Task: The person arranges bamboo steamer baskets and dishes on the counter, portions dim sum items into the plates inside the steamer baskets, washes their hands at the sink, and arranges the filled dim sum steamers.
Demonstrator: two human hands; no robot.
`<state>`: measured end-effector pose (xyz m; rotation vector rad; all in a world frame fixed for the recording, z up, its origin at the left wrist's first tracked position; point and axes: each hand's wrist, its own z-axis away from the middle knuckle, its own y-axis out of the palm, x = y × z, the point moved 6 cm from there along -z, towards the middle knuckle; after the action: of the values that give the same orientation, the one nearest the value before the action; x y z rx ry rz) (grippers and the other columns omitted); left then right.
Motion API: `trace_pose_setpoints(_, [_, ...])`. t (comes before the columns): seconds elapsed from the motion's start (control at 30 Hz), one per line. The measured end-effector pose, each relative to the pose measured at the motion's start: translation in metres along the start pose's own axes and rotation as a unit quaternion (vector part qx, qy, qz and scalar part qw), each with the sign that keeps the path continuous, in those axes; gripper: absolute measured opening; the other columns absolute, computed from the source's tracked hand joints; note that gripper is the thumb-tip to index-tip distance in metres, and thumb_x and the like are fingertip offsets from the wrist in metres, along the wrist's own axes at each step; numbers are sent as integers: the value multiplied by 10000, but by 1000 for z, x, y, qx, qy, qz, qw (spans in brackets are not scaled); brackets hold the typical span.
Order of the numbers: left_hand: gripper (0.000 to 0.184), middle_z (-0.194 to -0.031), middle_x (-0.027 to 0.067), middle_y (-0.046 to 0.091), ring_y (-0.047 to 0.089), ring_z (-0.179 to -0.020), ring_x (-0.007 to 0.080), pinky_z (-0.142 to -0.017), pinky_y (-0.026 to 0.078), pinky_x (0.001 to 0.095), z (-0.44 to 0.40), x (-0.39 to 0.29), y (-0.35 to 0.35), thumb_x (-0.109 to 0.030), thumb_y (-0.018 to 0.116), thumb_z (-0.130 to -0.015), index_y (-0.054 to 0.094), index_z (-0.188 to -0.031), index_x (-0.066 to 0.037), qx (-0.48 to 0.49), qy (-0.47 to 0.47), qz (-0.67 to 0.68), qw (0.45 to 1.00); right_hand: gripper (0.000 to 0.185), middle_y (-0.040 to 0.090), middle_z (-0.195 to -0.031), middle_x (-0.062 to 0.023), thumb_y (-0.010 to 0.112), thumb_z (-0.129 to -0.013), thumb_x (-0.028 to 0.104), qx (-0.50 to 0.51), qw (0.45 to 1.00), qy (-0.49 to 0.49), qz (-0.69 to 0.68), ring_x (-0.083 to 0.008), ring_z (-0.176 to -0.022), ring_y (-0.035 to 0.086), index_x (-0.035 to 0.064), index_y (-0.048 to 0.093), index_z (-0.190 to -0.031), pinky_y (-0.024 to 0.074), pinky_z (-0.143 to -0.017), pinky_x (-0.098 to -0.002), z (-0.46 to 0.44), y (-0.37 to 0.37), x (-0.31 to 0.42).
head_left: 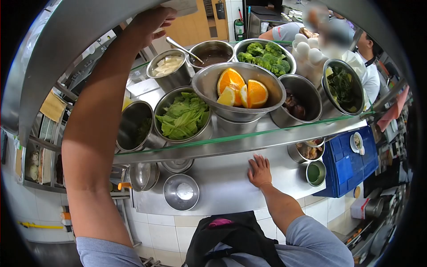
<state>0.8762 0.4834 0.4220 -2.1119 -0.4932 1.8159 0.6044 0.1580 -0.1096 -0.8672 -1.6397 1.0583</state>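
While the right hand (259, 172) rests spread flat on the steel counter (223, 184), the raised left hand (150, 26) is nearer the pale flat piece (183, 7), just right of its half-curled fingers; any hold, I cannot tell.

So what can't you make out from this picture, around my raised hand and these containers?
In the head view:
Pale panel by the left hand: cut off by the top edge, so I can't say what it is.
Steel container: its inside is hidden by the bowl of orange pieces above.
Food in the white bowl on the blue bin: too small to identify.
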Motion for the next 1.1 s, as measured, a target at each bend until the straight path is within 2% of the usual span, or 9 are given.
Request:
trace_pose_setpoints(0.03, [294,-1143,0,656,552,-1060,133,-908,447,365,-3,3,-2,-308,734,-880,627,-1103,-148,-25,-21,-13,999,460,430,-1531,-103,642,-902,288,0,1000,0,0,-339,-1471,339,174,574,-1343,230,-1231,-549,0,0,0])
trace_pose_setpoints(0.87, [333,-1157,-9,649,541,-1076,117,-937,433,371,-4,4,-3,-331,719,-890,632,-1161,-157,-8,-7,-43,999,454,445,-1519,-102,636,-898,284,-2,1000,1,-3,-340,-1466,351,173,586,-1335,235,-1233,-544,0,-2,0])
trace_pose_setpoints(0.97, [338,-1171,-10,647,539,-1080,119,-947,430,377,0,5,-8,-329,716,-891,632,-1170,-158,-13,-30,-45,998,460,444,-1527,-103,634,-896,281,-8,1000,1,-2,-343,-1469,352,173,589,-1340,232,-1235,-544,0,-1,-1])
trace_pose_setpoints(1.0, [336,-1172,-11,648,540,-1080,119,-949,431,378,23,-8,-4,-328,716,-892,632,-1169,-159,49,19,-18,998,463,443,-1530,-103,634,-894,282,-5,1000,2,-3,-344,-1471,352,173,590,-1342,231,-1236,-544,0,-1,-1])
trace_pose_setpoints(1.07, [334,-1173,-13,649,541,-1081,119,-950,431,380,40,-21,3,-327,716,-892,631,-1168,-160,110,68,9,992,466,443,-1533,-103,633,-893,282,-2,1000,3,-3,-345,-1472,352,173,591,-1344,230,-1236,-543,1,0,-1])
trace_pose_setpoints(1.1, [329,-1167,-12,652,541,-1081,119,-951,431,379,40,-22,4,-328,716,-891,631,-1162,-161,89,57,4,994,466,442,-1533,-104,633,-893,284,-2,1000,3,-1,-344,-1473,351,173,590,-1344,231,-1236,-544,0,0,-1])
